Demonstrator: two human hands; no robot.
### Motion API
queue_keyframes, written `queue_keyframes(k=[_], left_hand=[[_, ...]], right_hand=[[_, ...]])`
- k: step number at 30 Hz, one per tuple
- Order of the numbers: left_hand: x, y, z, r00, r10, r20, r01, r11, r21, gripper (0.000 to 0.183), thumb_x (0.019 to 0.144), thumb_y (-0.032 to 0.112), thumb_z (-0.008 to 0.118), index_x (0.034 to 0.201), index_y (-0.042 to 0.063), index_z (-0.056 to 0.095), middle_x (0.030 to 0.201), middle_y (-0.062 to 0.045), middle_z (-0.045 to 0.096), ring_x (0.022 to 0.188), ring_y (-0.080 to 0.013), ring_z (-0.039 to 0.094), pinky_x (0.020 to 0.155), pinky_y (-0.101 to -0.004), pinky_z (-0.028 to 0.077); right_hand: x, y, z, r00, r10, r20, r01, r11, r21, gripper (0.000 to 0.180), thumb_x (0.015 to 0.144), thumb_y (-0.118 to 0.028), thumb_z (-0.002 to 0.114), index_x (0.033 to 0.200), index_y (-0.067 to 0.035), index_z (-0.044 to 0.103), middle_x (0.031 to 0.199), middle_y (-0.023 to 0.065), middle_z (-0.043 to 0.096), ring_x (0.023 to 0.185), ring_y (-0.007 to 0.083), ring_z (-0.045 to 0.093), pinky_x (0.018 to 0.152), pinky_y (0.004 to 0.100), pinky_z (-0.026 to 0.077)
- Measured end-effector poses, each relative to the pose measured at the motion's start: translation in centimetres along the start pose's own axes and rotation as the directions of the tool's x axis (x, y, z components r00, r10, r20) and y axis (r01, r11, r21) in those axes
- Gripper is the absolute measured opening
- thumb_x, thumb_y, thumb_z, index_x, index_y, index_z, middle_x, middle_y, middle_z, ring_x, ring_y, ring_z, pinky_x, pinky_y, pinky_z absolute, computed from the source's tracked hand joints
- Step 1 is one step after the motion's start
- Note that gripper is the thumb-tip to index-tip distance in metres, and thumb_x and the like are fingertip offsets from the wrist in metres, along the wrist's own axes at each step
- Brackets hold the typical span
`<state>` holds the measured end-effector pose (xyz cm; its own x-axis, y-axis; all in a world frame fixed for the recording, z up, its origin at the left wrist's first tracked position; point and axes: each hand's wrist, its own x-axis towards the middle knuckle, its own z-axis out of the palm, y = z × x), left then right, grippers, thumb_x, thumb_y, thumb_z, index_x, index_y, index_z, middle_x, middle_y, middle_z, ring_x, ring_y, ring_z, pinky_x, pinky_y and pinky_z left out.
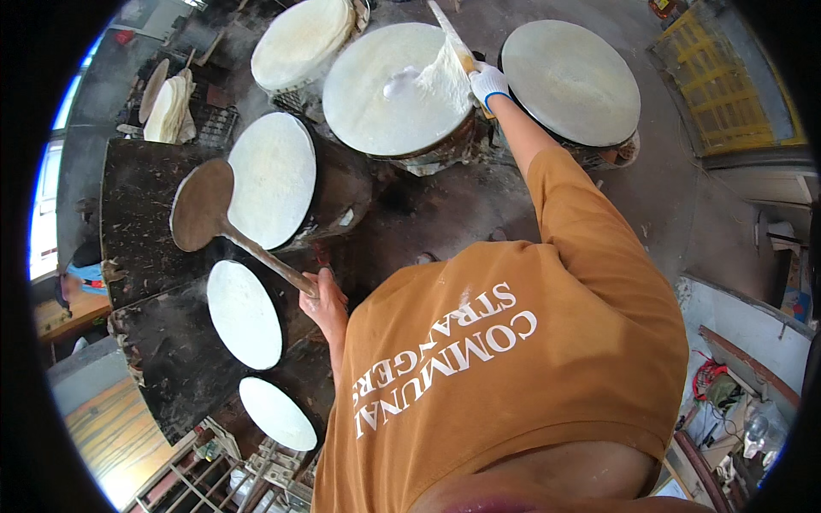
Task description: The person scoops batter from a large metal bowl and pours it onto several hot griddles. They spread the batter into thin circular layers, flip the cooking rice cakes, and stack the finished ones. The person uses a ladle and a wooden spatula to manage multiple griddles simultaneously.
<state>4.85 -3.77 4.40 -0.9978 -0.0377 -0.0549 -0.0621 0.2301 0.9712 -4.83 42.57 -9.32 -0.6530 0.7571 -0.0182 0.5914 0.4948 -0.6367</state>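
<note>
My right hand [489, 82], in a white knit glove with a blue cuff, grips a long wooden spreader [463, 56] caked with pale paste. The spreader lies across the right side of a large round griddle [365, 83]. White batter [446, 80] is ridged up against its edge, and a small mound of batter [403, 83] sits near the griddle's middle. My left hand [325, 298] is closed around the handle of a brown paddle [204, 204] with a round head. That head partly covers a white-topped round griddle [276, 183] behind it.
Another round griddle [571, 83] stands at the right. A stack of pale round flatbreads [301, 45] is at the upper left, with folded sheets [168, 112] farther left. Two white discs [244, 314] [279, 413] lie by the dark counter [160, 211]. A person's sleeve [90, 276] shows far left. Steam hangs around.
</note>
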Motion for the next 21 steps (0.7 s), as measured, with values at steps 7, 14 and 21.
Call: queue_keyframes(k=[7,14,21], left_hand=[[0.2,-0.7,-2.5,1.0,-0.002,-0.015,0.002,1.0,-0.005,0.03,0.091,0.016,0.064,0.071,0.01,0.043,0.05,0.002,0.041,0.04,-0.0066,0.037,0.038,-0.0228,0.029],[2.6,-0.7,-0.2,0.976,0.009,0.215,-0.004,1.0,-0.023,0.031,0.093,0.021,0.063,0.072,0.009,0.043,0.048,0.0,0.041,0.038,-0.0085,0.037,0.038,-0.024,0.027],[4.0,-0.5,2.6,0.81,-0.19,0.554,0.298,0.948,-0.111,0.021,0.093,0.02,0.061,0.083,0.01,0.045,0.051,0.001,0.042,0.039,-0.0094,0.036,0.037,-0.0257,0.029]], right_hand=[[-4.2,2.2,-0.5,0.988,-0.142,0.066,0.122,0.962,0.244,0.042,0.094,-0.034,0.053,0.127,-0.01,0.061,0.113,0.0181,0.068,0.104,0.0305,0.065,0.088,0.0384,0.049],[-13.6,-1.0,4.0,0.986,-0.028,0.164,-0.032,0.935,0.353,0.043,0.093,-0.034,0.053,0.125,-0.007,0.06,0.112,0.0262,0.063,0.107,0.0429,0.058,0.093,0.0465,0.046],[-15.5,3.3,2.2,0.991,0.046,-0.127,0.008,0.92,0.393,0.038,0.094,-0.028,0.051,0.128,-0.012,0.059,0.104,0.0241,0.066,0.097,0.0408,0.063,0.086,0.0477,0.051]])
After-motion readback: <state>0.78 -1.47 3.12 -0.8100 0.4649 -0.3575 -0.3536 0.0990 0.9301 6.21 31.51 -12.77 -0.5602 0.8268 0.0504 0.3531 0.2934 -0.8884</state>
